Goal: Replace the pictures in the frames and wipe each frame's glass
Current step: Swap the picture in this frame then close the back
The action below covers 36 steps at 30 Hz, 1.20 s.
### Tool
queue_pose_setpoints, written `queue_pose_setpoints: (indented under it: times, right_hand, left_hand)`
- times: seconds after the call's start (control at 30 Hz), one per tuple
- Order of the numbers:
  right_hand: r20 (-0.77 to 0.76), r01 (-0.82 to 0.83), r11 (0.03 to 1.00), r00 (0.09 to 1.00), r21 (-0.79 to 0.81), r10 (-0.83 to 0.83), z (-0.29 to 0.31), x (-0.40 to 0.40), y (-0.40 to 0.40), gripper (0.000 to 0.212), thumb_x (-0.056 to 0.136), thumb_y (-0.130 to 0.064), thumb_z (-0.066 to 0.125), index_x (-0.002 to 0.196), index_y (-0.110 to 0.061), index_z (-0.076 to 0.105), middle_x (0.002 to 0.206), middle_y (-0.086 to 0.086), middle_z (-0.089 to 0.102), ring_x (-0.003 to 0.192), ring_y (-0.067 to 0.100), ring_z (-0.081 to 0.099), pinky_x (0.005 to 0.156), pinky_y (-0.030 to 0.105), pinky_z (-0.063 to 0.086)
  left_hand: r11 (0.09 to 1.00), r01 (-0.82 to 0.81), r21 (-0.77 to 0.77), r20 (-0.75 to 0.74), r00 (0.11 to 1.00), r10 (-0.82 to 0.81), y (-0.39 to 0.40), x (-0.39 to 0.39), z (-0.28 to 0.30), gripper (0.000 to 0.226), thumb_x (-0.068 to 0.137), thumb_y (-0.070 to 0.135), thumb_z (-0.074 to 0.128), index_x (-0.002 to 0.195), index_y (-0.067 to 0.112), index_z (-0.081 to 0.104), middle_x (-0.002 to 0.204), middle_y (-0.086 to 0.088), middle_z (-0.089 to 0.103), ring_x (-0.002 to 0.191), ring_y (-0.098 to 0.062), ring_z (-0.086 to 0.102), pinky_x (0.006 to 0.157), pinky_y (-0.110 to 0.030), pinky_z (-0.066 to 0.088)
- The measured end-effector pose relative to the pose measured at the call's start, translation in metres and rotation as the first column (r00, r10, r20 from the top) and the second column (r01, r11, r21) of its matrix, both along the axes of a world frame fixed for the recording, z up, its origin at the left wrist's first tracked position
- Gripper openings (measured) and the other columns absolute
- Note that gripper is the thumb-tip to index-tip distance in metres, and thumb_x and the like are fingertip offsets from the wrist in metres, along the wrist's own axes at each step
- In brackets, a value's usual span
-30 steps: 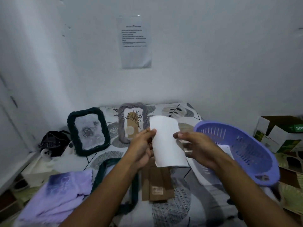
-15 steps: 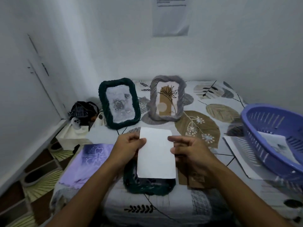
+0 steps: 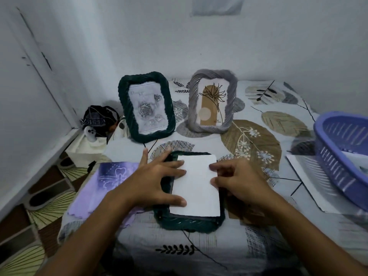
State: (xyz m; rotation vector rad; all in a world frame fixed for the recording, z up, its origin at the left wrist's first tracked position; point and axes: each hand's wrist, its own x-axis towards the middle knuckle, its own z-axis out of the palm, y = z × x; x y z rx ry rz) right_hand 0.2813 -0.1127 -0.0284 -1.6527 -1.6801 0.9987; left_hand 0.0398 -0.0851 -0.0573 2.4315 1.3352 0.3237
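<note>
Left hand (image 3: pixel 157 179), lower centre of the picture: fingers spread straight, thumb and fingertips pressing flat on the left edge of a white picture sheet (image 3: pixel 196 185). Right hand (image 3: pixel 238 181), just right of it: fingers loosely curled, their tips touching the sheet's right edge; whether they pinch it cannot be told.

The sheet lies blank side up inside a dark green woven frame (image 3: pixel 189 223) lying face down on a leaf-print cloth (image 3: pixel 256 140). This looks like the picture-fitting step. Next the sheet likely needs squaring in the recess, then covering with the brown cardboard backing (image 3: pixel 237 213) just right of the frame.

Upper centre, two frames stand upright with pictures: a green frame (image 3: pixel 146 105) and a grey frame (image 3: pixel 213 101). A lilac cloth (image 3: pixel 103 182) lies at lower left, and a purple basket (image 3: pixel 342 154) sits at the right edge.
</note>
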Motion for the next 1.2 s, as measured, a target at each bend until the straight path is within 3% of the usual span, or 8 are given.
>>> queue_pose_setpoints:
  times: [0.07,0.23,0.37,0.57,0.73,0.83,1.0,1.2]
  right_hand:
    - [0.127,-0.033,0.998,0.992,0.053,0.026,-0.003,-0.003,0.002,0.04,0.079,-0.017,0.075,0.118,-0.018,0.067,0.084,-0.008,0.067,0.073,-0.001,0.061,0.073,0.018,0.049]
    - [0.291,-0.102,0.992,0.953,0.069,0.078,-0.004,-0.009,0.0,0.041,0.083,-0.026,0.07,0.123,-0.024,0.063,0.088,-0.011,0.061,0.081,0.006,0.059,0.078,0.028,0.05]
    - [0.45,-0.163,0.982,0.887,0.096,0.104,-0.004,-0.012,-0.002,0.042,0.084,-0.036,0.066,0.125,-0.032,0.061,0.111,-0.008,0.051,0.099,0.012,0.056,0.081,0.031,0.047]
    - [0.54,-0.309,0.95,0.807,0.041,0.239,-0.001,-0.007,-0.003,0.053,0.085,-0.046,0.063,0.135,-0.034,0.05,0.156,-0.011,0.022,0.145,0.016,0.013,0.109,0.036,0.026]
    - [0.497,-0.367,0.93,0.802,-0.029,0.333,-0.003,-0.001,0.0,0.067,0.08,-0.054,0.065,0.14,-0.033,0.043,0.159,-0.011,0.014,0.147,0.015,-0.001,0.117,0.041,0.01]
    - [0.5,-0.396,0.916,0.783,-0.06,0.371,-0.007,0.005,0.003,0.075,0.074,-0.061,0.067,0.14,-0.036,0.04,0.158,-0.015,0.011,0.147,0.012,-0.006,0.12,0.044,0.001]
    - [0.474,-0.409,0.907,0.782,-0.098,0.404,-0.014,0.012,0.009,0.084,0.061,-0.074,0.066,0.135,-0.046,0.038,0.157,-0.022,0.006,0.147,0.015,-0.01,0.118,0.052,0.002]
    - [0.465,-0.423,0.899,0.778,-0.108,0.422,-0.014,0.01,0.009,0.084,0.062,-0.072,0.068,0.136,-0.045,0.038,0.157,-0.022,0.004,0.146,0.014,-0.012,0.118,0.054,0.002]
  left_hand:
    - [1.0,-0.004,-0.019,0.0,1.0,0.004,-0.001,-0.001,0.0,0.099,0.051,0.089,0.053,0.135,0.037,0.05,0.149,0.026,0.029,0.139,0.012,-0.013,0.112,-0.051,-0.023]
    - [1.0,-0.005,-0.023,0.023,1.0,0.005,-0.001,-0.003,0.001,0.097,0.051,0.087,0.057,0.133,0.036,0.053,0.15,0.023,0.03,0.139,0.013,-0.01,0.112,-0.049,-0.023]
    - [0.999,-0.023,-0.028,0.038,0.999,0.024,-0.002,-0.004,0.001,0.096,0.045,0.091,0.054,0.126,0.041,0.056,0.152,0.02,0.028,0.14,0.012,-0.009,0.113,-0.046,-0.023]
    - [1.0,-0.02,-0.021,0.022,1.0,0.021,-0.002,-0.006,0.002,0.104,0.043,0.092,0.054,0.132,0.038,0.052,0.152,0.02,0.03,0.141,0.01,-0.005,0.114,-0.046,-0.022]
    - [0.999,-0.011,-0.041,0.034,0.999,0.013,-0.002,-0.007,0.004,0.112,0.04,0.093,0.054,0.135,0.033,0.051,0.149,0.025,0.025,0.135,0.019,-0.013,0.113,-0.044,-0.024]
    - [0.998,-0.006,-0.06,0.047,0.999,0.009,-0.002,-0.009,0.006,0.112,0.038,0.093,0.055,0.134,0.036,0.052,0.148,0.028,0.021,0.139,0.014,-0.012,0.112,-0.044,-0.024]
    - [0.997,-0.005,-0.08,0.051,0.999,0.01,-0.001,-0.012,0.007,0.11,0.036,0.09,0.06,0.132,0.037,0.052,0.147,0.029,0.022,0.139,0.013,-0.011,0.113,-0.045,-0.022]
    - [0.996,-0.013,-0.092,0.074,0.997,0.02,0.001,-0.013,0.008,0.111,0.034,0.09,0.061,0.129,0.033,0.056,0.147,0.028,0.028,0.133,0.022,-0.009,0.114,-0.048,-0.02]
